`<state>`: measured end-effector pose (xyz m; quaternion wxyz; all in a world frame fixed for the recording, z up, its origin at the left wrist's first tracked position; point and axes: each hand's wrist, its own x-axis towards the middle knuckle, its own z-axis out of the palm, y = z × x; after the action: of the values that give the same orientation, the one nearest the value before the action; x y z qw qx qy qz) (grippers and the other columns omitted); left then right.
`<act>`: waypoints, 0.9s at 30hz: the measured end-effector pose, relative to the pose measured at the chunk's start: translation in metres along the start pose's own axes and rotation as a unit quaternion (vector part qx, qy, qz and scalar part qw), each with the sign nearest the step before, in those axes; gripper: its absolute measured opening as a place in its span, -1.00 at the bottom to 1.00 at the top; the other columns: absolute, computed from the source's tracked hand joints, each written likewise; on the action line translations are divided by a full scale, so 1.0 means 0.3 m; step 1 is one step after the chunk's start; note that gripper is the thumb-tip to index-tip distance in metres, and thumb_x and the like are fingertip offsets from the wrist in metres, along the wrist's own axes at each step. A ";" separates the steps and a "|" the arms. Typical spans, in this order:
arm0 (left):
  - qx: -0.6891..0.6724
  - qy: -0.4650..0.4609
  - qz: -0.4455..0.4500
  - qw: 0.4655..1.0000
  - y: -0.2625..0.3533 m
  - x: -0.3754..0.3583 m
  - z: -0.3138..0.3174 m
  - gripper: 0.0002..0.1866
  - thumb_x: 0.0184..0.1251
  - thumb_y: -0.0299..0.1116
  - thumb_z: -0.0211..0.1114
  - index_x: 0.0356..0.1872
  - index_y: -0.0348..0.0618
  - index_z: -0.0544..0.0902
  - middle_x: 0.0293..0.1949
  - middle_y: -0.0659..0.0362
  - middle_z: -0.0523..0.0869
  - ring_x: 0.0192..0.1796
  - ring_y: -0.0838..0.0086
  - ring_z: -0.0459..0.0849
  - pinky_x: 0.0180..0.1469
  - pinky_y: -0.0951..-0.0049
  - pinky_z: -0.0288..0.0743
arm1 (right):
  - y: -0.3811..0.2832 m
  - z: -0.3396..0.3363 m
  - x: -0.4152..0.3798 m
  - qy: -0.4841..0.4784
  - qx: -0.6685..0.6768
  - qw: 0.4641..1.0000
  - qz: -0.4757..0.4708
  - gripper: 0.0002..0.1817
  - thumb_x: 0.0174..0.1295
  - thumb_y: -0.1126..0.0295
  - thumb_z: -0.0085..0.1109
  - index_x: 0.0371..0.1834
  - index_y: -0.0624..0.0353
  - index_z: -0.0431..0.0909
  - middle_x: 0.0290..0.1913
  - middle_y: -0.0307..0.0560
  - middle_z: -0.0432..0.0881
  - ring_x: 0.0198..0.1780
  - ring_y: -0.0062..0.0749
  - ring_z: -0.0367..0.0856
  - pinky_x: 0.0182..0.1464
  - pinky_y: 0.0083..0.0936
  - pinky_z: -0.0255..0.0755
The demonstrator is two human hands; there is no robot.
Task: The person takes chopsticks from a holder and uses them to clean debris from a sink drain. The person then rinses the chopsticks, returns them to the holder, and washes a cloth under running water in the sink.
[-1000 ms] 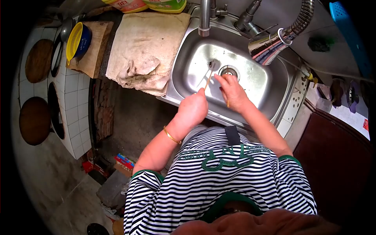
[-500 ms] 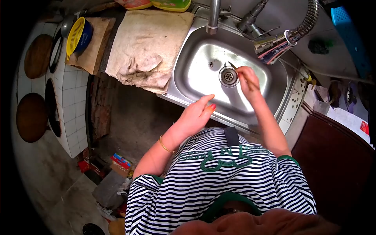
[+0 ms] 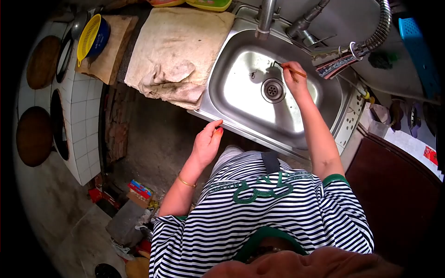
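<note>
My right hand (image 3: 295, 82) is closed around a thin brush (image 3: 297, 72) with a brown handle. Its dark tip points left, down toward the floor of the steel sink (image 3: 220, 88), above the drain (image 3: 273, 90). Small dark marks (image 3: 270, 63) lie close to the tip, and another dark spot (image 3: 253, 75) sits farther left. Outside the sink's front edge, my left hand (image 3: 206, 144) holds nothing, with its thumb and forefinger extended and its other fingers partly hidden.
Left of the sink lies a stained cloth (image 3: 178, 44), bunched at its front. A faucet (image 3: 265, 18) and a flexible metal hose (image 3: 378, 32) rise behind the basin. A yellow strainer (image 3: 89, 39) sits in a blue bowl at the far left.
My right hand has shifted up and away from the drain with the brush, toward the back of the basin. My left hand has drawn back left and down, away from the sink.
</note>
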<state>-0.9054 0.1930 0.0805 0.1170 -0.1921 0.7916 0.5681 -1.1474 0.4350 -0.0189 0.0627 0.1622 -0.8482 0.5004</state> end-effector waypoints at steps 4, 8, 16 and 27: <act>0.012 0.007 0.005 1.000 -0.022 -0.003 -0.017 -0.71 0.36 -0.43 0.06 0.06 -0.25 0.50 -0.48 0.35 0.47 -0.45 0.72 0.35 -0.37 0.68 0.30 | 0.051 0.032 0.018 0.003 -0.043 0.998 -0.054 -0.92 0.05 0.55 0.09 -0.37 0.20 0.53 -0.32 0.04 0.57 -0.30 -0.03 0.56 -0.24 -0.33 0.46; 0.012 0.008 0.004 1.000 -0.044 -0.001 -0.024 -0.71 0.35 -0.44 0.06 0.06 -0.26 0.50 -0.49 0.36 0.46 -0.45 0.72 0.35 -0.38 0.68 0.30 | 0.064 0.052 0.009 -0.009 -0.052 0.997 -0.053 -0.91 0.06 0.55 0.10 -0.35 0.19 0.54 -0.30 0.02 0.58 -0.30 -0.07 0.57 -0.24 -0.35 0.46; 0.017 0.007 0.000 1.000 -0.045 -0.002 -0.044 -0.71 0.33 -0.46 0.08 0.05 -0.25 0.51 -0.53 0.36 0.45 -0.48 0.72 0.35 -0.41 0.68 0.30 | 0.034 0.041 0.011 -0.037 0.145 0.983 0.105 -0.87 0.18 0.48 0.06 -0.27 0.24 0.58 -0.34 -0.08 0.58 -0.38 -0.43 0.59 -0.31 -0.56 0.46; 0.015 0.025 -0.001 1.000 -0.063 -0.002 -0.050 -0.72 0.28 -0.42 0.13 0.00 -0.25 0.53 -0.62 0.19 0.44 -0.55 0.53 0.42 -0.43 0.50 0.38 | 0.092 0.045 0.005 -0.049 -0.016 0.995 0.090 -0.88 0.07 0.48 0.06 -0.39 0.19 0.61 -0.34 -0.01 0.61 -0.27 -0.24 0.62 -0.21 -0.45 0.48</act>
<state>-0.8962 0.1736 0.0696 0.1006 -0.2055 0.8025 0.5510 -1.1574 0.4353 -0.0481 -0.0220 0.1082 -0.8692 0.4819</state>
